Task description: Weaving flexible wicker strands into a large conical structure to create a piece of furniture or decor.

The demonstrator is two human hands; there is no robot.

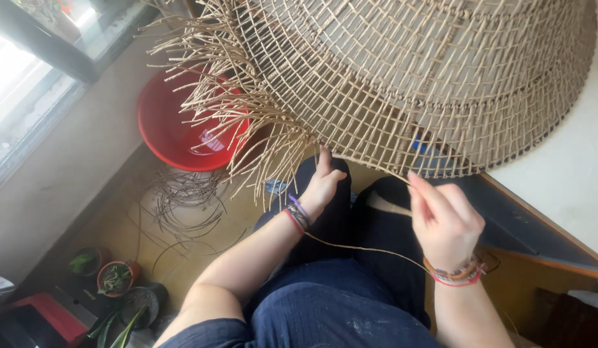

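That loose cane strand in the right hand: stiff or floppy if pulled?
Probably springy rather than limp: the strand runs in a smooth shallow curve below both wrists. Likely very light, since the right hand holds it with fingertips alone. Coils of similar cane on the floor keep round loops, suggesting it bends without kinking.

A red basin sits well up and left of the left hand. Loose dark cane coils lie left of it, potted plants far below-left.

the yellowish floor bears a red basin, loose cane coils and small potted plants.
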